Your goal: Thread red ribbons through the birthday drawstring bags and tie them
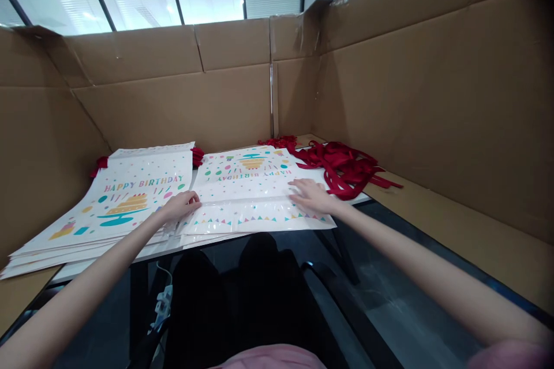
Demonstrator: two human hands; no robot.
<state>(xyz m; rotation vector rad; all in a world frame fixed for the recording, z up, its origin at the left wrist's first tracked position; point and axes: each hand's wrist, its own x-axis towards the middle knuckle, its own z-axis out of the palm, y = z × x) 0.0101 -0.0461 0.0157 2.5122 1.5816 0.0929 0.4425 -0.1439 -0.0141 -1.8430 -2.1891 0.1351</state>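
A glossy white Happy Birthday sheet (251, 187) lies flat before me, its print upside down and a banded strip of coloured pennants along its near edge. My left hand (182, 206) is at its left edge, fingers curled in, and seems to pinch that edge. Flat on the right part of the same sheet rests my right hand (312, 196), with fingers stretched out and apart. More sheets show beneath its near edge. To the left lies a stack of matching printed sheets (142, 184), print upright, with red ribbon (198, 156) poking out by its top corner.
Tangled red ribbons (344, 166) are heaped at the back right, beside a smaller red bunch (281, 142). Tall cardboard walls (173, 104) enclose the back and sides. Below the table edge are my legs (255, 282) and a white power strip with a cable (163, 304).
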